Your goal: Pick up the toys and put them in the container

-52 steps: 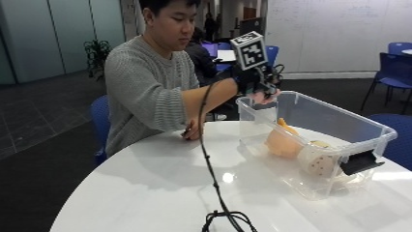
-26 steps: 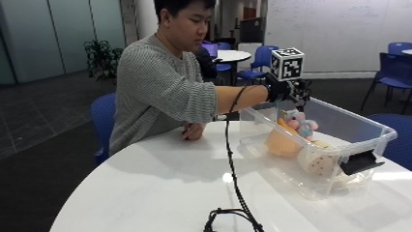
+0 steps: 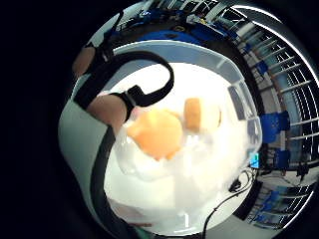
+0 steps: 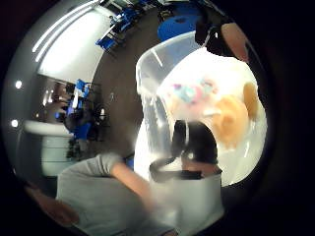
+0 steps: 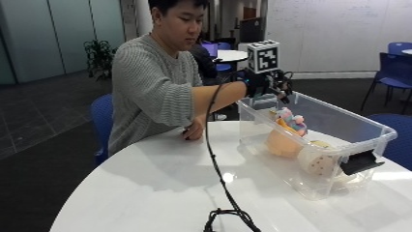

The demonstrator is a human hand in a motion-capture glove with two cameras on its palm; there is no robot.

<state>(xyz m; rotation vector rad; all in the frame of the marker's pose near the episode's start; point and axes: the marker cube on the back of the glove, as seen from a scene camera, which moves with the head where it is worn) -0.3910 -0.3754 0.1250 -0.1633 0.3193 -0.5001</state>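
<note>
Gloved right hand (image 5: 265, 84) poised above the clear plastic container (image 5: 360, 126) on the round white bench (image 5: 148, 188), fingers spread and holding nothing. Pink-and-blue soft toy (image 5: 287, 117), carried half a second earlier, now dropped inside atop the orange plush toy (image 5: 281, 140); delivery apparently complete. Open room overhead for lifting out clear of the rim.

The container (image 5: 360, 126) was clear plastic with a black latch (image 5: 358, 162). Inside lay an orange toy (image 5: 282, 140), a pink-and-blue toy (image 5: 289, 118) and a cream, dotted toy (image 5: 316, 162). The table (image 5: 141, 193) was white.
</note>
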